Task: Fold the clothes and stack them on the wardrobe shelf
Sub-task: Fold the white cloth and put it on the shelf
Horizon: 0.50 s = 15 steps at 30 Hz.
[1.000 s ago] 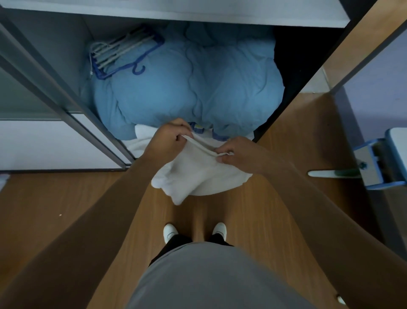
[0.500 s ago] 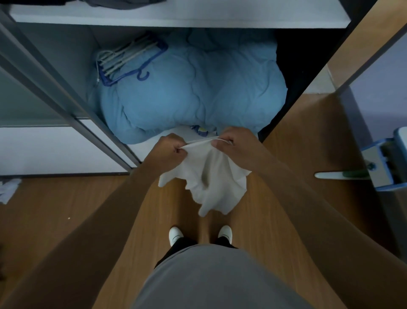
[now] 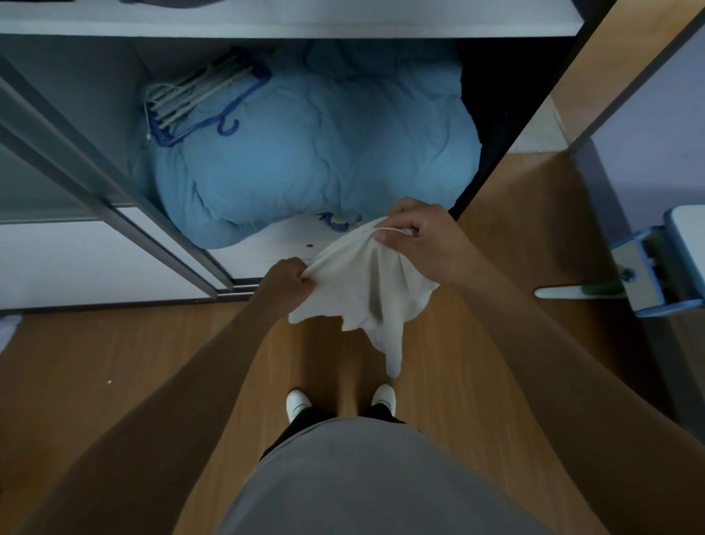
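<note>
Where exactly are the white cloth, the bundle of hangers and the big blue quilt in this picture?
white cloth [image 3: 362, 282], head view, middle of the hanging fabric.
hangers [image 3: 198, 101], head view, pale bars in the bundle's middle.
blue quilt [image 3: 324, 152], head view, its bulging middle.

Cropped by the far top edge: dark fabric [image 3: 168, 3] on the upper shelf [image 3: 343, 23]. Buried under the blue duvet [image 3: 305, 152]: most of a small blue-and-yellow item [image 3: 337, 221], kind unreadable. Concealed inside the left hand [image 3: 290, 280] and right hand [image 3: 423, 233]: the gripped hem of the white garment [image 3: 366, 290]. Cut by the right edge: a blue-and-white frame [image 3: 656, 263]. Too small to identify: a pale speck [image 3: 110, 381] on the floor [image 3: 76, 362].
</note>
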Each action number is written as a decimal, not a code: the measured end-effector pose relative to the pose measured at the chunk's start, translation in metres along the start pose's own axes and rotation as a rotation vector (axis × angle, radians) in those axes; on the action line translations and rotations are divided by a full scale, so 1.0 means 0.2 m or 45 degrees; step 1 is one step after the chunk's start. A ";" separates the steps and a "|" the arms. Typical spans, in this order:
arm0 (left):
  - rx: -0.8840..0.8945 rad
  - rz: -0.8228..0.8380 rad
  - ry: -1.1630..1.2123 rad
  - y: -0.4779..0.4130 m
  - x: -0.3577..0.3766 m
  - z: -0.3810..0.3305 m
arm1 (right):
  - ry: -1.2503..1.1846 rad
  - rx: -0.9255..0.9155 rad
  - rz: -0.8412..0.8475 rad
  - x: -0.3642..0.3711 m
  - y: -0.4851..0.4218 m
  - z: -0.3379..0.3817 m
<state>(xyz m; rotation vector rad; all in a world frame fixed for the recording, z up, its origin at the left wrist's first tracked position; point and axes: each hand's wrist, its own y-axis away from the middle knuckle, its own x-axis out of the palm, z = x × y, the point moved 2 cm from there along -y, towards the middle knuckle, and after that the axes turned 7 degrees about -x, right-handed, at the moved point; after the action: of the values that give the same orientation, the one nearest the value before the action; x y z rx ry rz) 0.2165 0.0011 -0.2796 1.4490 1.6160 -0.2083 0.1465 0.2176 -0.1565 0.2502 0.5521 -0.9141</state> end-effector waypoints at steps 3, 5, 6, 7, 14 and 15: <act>-0.078 -0.309 -0.122 -0.03 -0.09 0.02 | 0.165 -0.009 0.125 0.00 0.00 -0.06; -0.080 -0.490 -0.153 -0.03 -0.17 0.01 | 0.215 -0.012 0.171 0.00 0.01 -0.09; -0.094 -0.537 -0.124 -0.03 -0.20 0.01 | 0.222 -0.001 0.183 0.01 0.01 -0.10; -0.127 -0.564 -0.084 -0.03 -0.22 0.00 | 0.234 0.011 0.201 0.02 0.00 -0.11; -0.066 -0.598 0.048 -0.01 -0.34 0.00 | 0.515 0.175 0.529 0.07 -0.09 -0.13; -0.021 -0.630 0.079 0.00 -0.35 -0.01 | 0.463 0.193 0.487 0.09 -0.09 -0.12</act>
<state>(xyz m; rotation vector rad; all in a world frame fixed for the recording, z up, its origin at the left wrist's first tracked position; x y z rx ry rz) 0.2075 -0.0464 -0.2293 1.0285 2.0030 -0.4323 0.1319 0.2054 -0.1859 0.6449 0.7401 -0.5385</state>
